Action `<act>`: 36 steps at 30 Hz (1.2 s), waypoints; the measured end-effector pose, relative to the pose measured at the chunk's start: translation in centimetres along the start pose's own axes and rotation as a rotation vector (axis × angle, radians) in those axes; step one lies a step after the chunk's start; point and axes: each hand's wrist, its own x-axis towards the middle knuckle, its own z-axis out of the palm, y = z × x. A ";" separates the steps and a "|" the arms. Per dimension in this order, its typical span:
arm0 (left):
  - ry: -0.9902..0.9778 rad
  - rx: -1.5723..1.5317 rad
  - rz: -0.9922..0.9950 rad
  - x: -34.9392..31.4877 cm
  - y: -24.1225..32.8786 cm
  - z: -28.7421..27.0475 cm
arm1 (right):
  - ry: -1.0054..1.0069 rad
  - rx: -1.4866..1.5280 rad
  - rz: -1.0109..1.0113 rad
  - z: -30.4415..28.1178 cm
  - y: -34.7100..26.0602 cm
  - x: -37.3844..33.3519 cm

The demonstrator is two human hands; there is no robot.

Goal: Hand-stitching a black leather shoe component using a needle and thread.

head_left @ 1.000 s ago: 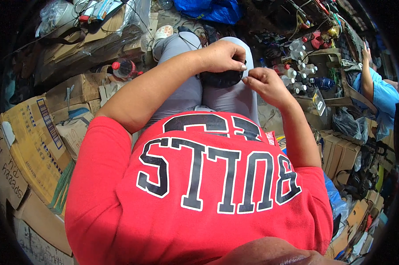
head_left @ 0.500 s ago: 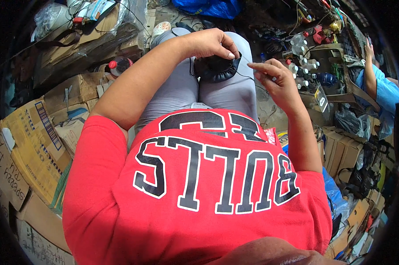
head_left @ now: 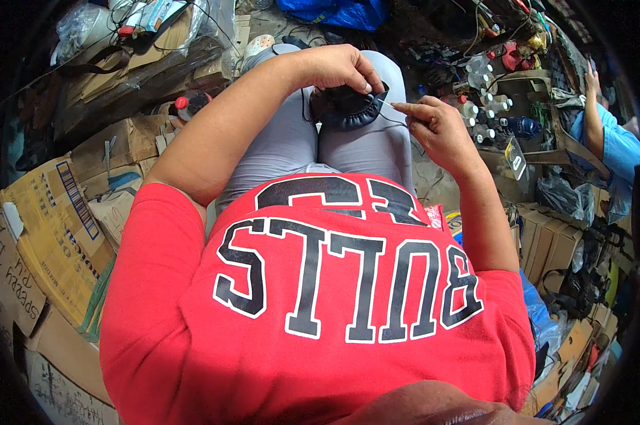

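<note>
On my lap lies a small black leather-like piece (head_left: 355, 119) with a gathered, rounded edge; its exact kind is unclear. My left hand (head_left: 345, 69) reaches over from the left and pinches its upper right rim between thumb and fingers. To the right of the piece, my right hand (head_left: 437, 127) is closed in a pinch on a thin pale needle (head_left: 386, 105), its tip pointing at the piece's right edge. A dark thread (head_left: 393, 121) runs from the piece toward my right hand. Another dark cord hangs at the piece's left side.
Cardboard boxes (head_left: 58, 212) are stacked on the left, near a red-capped bottle (head_left: 184, 103). Several clear bottles (head_left: 479, 106) stand at the right. Beyond them is another person in a blue shirt (head_left: 603, 134). A blue plastic sheet (head_left: 334, 10) lies ahead of my knees.
My right hand has moved slightly left toward the black piece, and the needle now shows at its edge. My left hand keeps its pinch almost in place.
</note>
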 end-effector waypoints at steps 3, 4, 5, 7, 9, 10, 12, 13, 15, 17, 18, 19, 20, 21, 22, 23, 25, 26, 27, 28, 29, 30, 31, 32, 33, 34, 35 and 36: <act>0.008 0.051 -0.002 -0.1 0.3 0.0 | -0.016 -0.066 0.012 -0.4 -0.7 0.1; 0.003 0.048 -0.002 -0.1 0.4 0.0 | -0.015 -0.087 0.018 -0.4 -0.9 0.1; -0.003 0.045 -0.003 -0.1 0.5 0.0 | -0.014 -0.109 0.024 -0.4 -1.0 0.1; 0.000 0.064 -0.021 -0.1 0.8 0.0 | 0.002 -0.105 0.006 0.1 -0.9 0.3; 0.003 0.083 -0.038 0.2 1.0 -0.1 | 0.018 -0.103 -0.011 0.1 -0.8 0.4; -0.025 0.102 -0.031 0.3 1.1 -0.2 | 0.025 -0.028 -0.008 0.2 -0.8 0.4; -0.051 0.120 -0.025 0.5 1.1 -0.3 | 0.029 0.048 -0.007 0.1 -0.6 0.6; -0.055 0.129 -0.040 0.4 1.6 -0.3 | 0.021 0.010 -0.014 -0.2 -0.4 0.8; -0.059 0.137 -0.056 0.9 1.4 -0.2 | 0.008 -0.037 -0.068 -0.4 0.2 1.3; -0.092 0.188 0.052 1.7 0.5 -0.3 | -0.008 0.016 -0.103 -0.2 1.1 1.9; -0.090 0.188 0.052 1.9 0.0 -0.4 | -0.024 0.070 -0.137 0.1 1.6 2.1; -0.095 0.188 0.050 2.1 0.1 -0.3 | -0.022 0.070 -0.130 0.2 2.7 2.4; -0.094 0.190 0.046 2.1 0.1 -0.4 | -0.047 0.141 -0.134 0.3 3.7 2.7; -0.094 0.191 0.046 2.1 0.1 -0.4 | -0.071 0.212 -0.136 0.3 4.5 2.9; -0.103 0.147 0.054 2.1 -0.1 -0.4 | -0.074 0.214 -0.138 0.2 4.7 2.9; -0.112 0.103 0.062 2.0 -0.4 -0.4 | -0.079 0.188 -0.130 0.2 4.8 3.0; -0.107 0.082 0.059 2.0 -0.7 -0.5 | -0.086 0.164 -0.121 0.0 4.3 3.0; -0.102 0.063 0.057 2.0 -0.9 -0.6 | -0.065 0.108 -0.127 -0.1 3.5 2.8; -0.101 0.061 0.054 2.1 -1.1 -0.6 | -0.044 0.051 -0.132 0.0 2.9 2.6; -0.099 0.059 0.043 2.2 -1.0 -0.5 | -0.045 0.051 -0.130 0.2 2.5 2.3; -0.097 0.058 0.031 2.3 -1.0 -0.4 | -0.030 0.055 -0.114 0.4 2.2 2.1; -0.097 0.056 0.030 2.3 -1.0 -0.4 | -0.017 0.060 -0.099 0.6 2.0 2.0; -0.093 0.083 0.027 2.3 -0.9 -0.4 | -0.027 0.095 -0.038 0.7 1.6 2.0; -0.087 0.109 0.023 2.3 -0.8 -0.4 | -0.027 0.096 -0.037 0.7 2.0 2.2; -0.087 0.109 0.022 2.3 -0.9 -0.5 | -0.055 0.192 -0.018 0.9 2.9 2.5; -0.105 0.100 0.042 2.4 -1.2 -0.5 | -0.083 0.288 0.001 1.1 3.7 2.7; -0.128 0.091 0.065 2.5 -1.2 -0.5 | -0.081 0.286 0.004 1.3 4.6 2.8; -0.129 0.091 0.068 2.6 -1.2 -0.6 | -0.111 0.413 0.004 1.6 5.6 2.9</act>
